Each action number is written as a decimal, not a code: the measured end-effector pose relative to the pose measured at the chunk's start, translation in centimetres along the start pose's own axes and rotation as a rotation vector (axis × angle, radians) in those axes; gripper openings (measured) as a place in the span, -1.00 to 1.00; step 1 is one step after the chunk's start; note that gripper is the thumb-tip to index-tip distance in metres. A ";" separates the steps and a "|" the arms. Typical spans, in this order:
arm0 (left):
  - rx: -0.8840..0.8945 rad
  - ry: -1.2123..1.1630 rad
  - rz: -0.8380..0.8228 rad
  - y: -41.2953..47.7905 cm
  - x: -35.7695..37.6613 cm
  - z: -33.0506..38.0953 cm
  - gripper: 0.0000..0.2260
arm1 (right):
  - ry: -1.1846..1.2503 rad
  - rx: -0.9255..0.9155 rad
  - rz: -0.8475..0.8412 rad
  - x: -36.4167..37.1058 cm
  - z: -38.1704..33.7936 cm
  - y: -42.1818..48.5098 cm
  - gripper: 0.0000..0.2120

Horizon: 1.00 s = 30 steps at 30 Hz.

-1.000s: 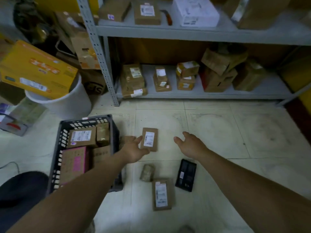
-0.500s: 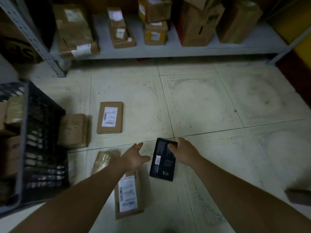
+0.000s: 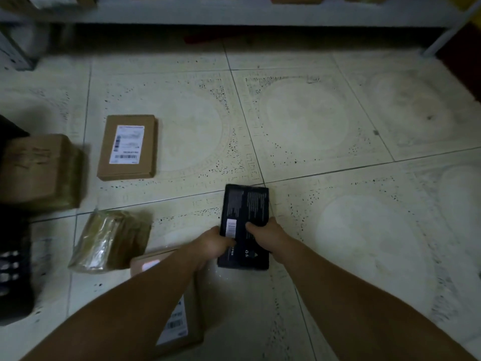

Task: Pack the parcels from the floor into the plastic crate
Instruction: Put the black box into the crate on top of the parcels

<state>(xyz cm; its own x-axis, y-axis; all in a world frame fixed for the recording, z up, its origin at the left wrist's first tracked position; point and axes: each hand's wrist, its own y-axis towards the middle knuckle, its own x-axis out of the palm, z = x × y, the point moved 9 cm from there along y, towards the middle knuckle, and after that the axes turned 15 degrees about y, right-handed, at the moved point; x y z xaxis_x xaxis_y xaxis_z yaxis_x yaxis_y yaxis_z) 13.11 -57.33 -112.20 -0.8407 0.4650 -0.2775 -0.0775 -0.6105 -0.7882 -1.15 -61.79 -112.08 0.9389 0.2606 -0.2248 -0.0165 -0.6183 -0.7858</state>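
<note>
A flat black box (image 3: 246,212) lies on the tiled floor at centre. My left hand (image 3: 212,243) grips its left edge and my right hand (image 3: 263,237) grips its right edge, thumbs on top. A brown parcel with a white label (image 3: 128,147) lies flat to the upper left. A tape-wrapped parcel (image 3: 109,241) sits left of my left arm. Another labelled brown parcel (image 3: 177,321) lies partly hidden under my left forearm. A blurred brown box (image 3: 39,170) stands at the left next to the dark plastic crate (image 3: 13,269), of which only a corner shows.
A grey metal shelf (image 3: 234,14) runs along the top edge, with its leg (image 3: 442,40) at the upper right. Bare floor tiles (image 3: 338,126) spread to the right of the black box.
The view has dropped closer to the floor. Both hands have closed in from either side and now grip the black box, which they were only reaching for before.
</note>
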 end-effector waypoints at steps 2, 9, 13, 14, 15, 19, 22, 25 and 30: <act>0.011 -0.045 0.038 -0.7 -1.1 0.2 -0.64 | 0.009 -0.049 0.001 0.1 -1.3 -0.9 -0.33; 0.071 -0.322 0.201 -11.2 -9.3 5.3 -0.56 | 0.060 -0.213 -0.030 1.5 -11.4 -11.1 -0.45; 0.120 -0.420 0.267 -22.5 -15.5 9.8 -0.58 | 0.030 -0.305 -0.069 2.2 -20.3 -21.1 -0.47; 0.133 -0.440 0.280 -25.3 -16.8 10.8 -0.59 | 0.032 -0.320 -0.084 2.5 -22.2 -23.4 -0.48; 0.145 -0.464 0.301 -28.5 -18.5 11.9 -0.60 | 0.031 -0.340 -0.103 2.8 -24.7 -26.3 -0.50; 0.161 -0.501 0.380 -40.3 -24.6 15.5 -0.60 | 0.005 -0.396 -0.173 4.4 -33.0 -37.2 -0.53; 0.161 -0.498 0.450 -48.8 -28.5 17.6 -0.60 | -0.028 -0.428 -0.222 5.4 -38.5 -45.2 -0.55; 0.177 -0.494 0.492 -56.0 -31.2 18.9 -0.57 | -0.075 -0.473 -0.266 6.7 -42.7 -51.9 -0.58; 0.190 -0.487 0.566 -65.9 -35.5 18.4 -0.54 | -0.131 -0.536 -0.326 10.6 -47.4 -60.9 -0.59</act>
<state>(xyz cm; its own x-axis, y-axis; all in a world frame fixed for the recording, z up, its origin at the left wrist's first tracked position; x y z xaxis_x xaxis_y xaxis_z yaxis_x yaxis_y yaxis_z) 38.26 -45.35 -40.28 -0.9171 -0.2592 -0.3028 0.3815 -0.7912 -0.4780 26.08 -56.57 -39.29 0.8166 0.5651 -0.1178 0.4686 -0.7682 -0.4362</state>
